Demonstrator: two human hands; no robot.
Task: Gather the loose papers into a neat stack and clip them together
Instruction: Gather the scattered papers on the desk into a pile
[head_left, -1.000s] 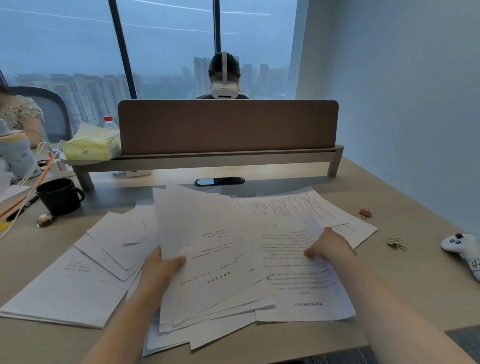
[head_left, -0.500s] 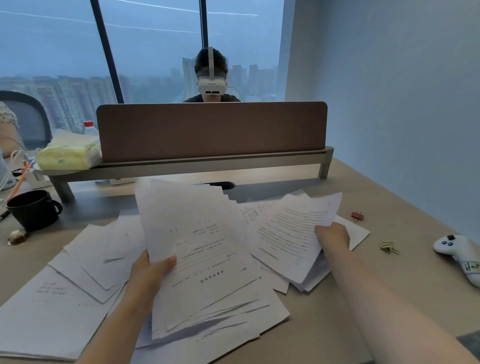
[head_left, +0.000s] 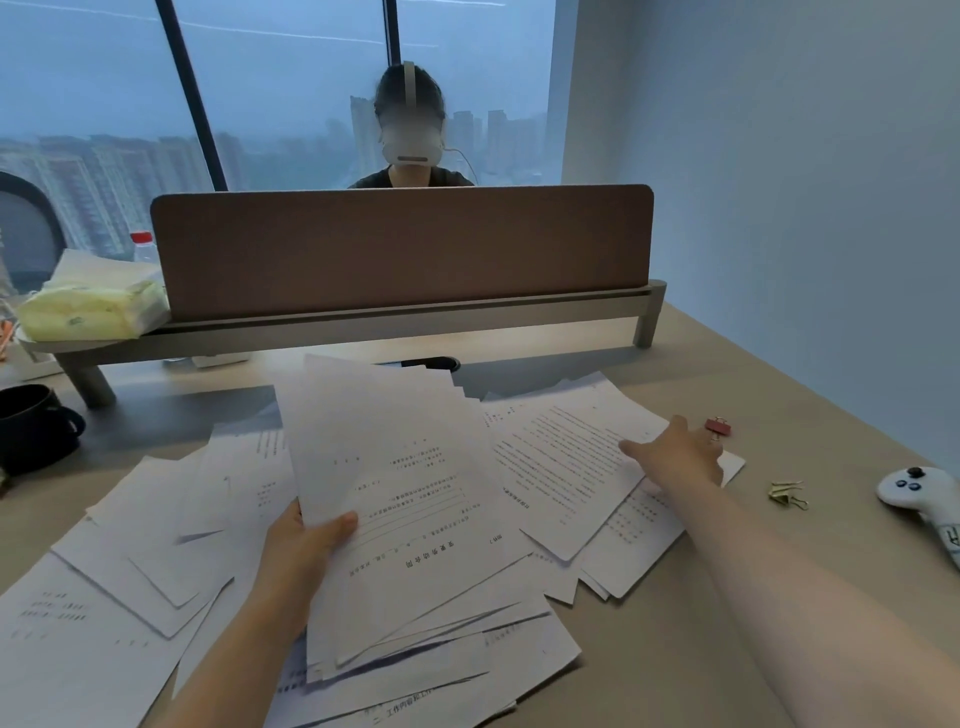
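print on the sheets too small and upside down to read. black mug (head_left: 36, 428) cut off at the left edge, white controller (head_left: 922, 501) cut off at the right. far ends of the lower sheets hidden under the lifted bundle; right fingertips hard to make out against the paper.

left hand (head_left: 301, 551) raised above the surface (head_left: 779, 395), grip clenched on a bundle of papers (head_left: 410, 499), thumb on top at the near left corner, bundle tilted up and fanned. right hand (head_left: 675, 457) stretched forward, grip released, flat on spread sheets (head_left: 566, 467) to the right. more loose sheets (head_left: 130, 571) scattered at the left. red clip (head_left: 718, 427) just beyond the right hand, gold clips (head_left: 787, 493) farther right, apart from the paper.
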